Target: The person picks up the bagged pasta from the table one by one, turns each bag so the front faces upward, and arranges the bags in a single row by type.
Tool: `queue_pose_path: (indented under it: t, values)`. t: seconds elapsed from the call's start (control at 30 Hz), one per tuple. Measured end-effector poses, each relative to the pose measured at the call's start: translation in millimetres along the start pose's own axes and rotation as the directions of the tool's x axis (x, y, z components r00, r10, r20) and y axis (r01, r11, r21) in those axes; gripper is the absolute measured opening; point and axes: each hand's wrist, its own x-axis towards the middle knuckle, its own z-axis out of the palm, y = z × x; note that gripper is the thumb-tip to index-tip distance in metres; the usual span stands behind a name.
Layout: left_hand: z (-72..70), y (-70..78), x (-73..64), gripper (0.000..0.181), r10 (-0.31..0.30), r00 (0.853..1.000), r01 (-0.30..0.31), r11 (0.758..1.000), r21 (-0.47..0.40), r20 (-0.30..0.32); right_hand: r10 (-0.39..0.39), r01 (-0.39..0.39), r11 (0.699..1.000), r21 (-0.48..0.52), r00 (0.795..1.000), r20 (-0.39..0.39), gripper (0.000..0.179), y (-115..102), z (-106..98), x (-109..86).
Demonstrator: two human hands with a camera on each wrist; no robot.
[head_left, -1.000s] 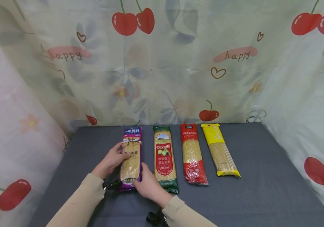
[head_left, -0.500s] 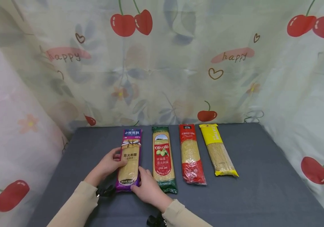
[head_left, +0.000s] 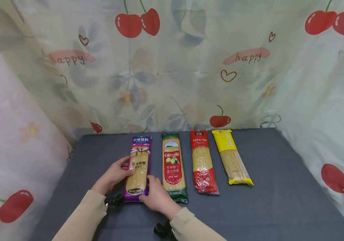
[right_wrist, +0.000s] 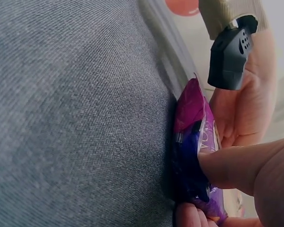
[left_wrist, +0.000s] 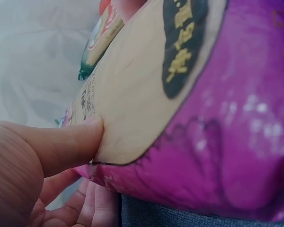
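A purple-edged packet of spaghetti lies leftmost in a row on the dark grey table, its top leaning slightly right. My left hand holds its left edge in the head view. In the left wrist view the thumb presses on the clear window, with the other fingers lower at the side. At the packet's near right corner, my right hand grips the edge. Its thumb lies on the purple wrapper in the right wrist view, and its fingertips show at the packet's side.
Right of it lie a green-ended Olivoilà spaghetti packet, a red packet and a yellow-topped packet. A cherry-print curtain stands behind the table and at both sides. Each wrist wears a small black camera.
My left hand has shifted slightly left along with the packet's near end, so the packet leans a little more. In the last half second almost nothing has moved.
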Motion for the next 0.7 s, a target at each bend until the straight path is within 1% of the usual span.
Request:
queue_pose_path:
  t: [0.3, 0.57, 0.63, 0.7]
  values:
    - [-1.9, -2.5, -1.5, 0.070, -0.002, 1.000, 0.002, 1.000, 0.011, 0.000, 0.011, -0.011, 1.000, -0.007, 1.000, 0.003, 0.074, -2, 4, -1.2]
    - [-2.8, -5.6, -8.0, 0.071, -0.002, 1.000, 0.002, 1.000, 0.023, -0.013, 0.026, -0.026, 1.000, 0.000, 0.999, 0.026, 0.075, -2, 8, -3.3]
    - [-4.0, -5.2, -10.0, 0.070, 0.003, 1.000, -0.003, 0.999, 0.034, -0.021, 0.010, -0.011, 1.000, 0.026, 0.999, 0.047, 0.074, -2, 7, -4.3]
    - [-5.2, -3.3, -12.3, 0.068, 0.007, 1.000, -0.005, 0.999, 0.052, -0.028, -0.011, 0.001, 0.994, 0.105, 0.996, 0.092, 0.072, 1, 3, -6.5]
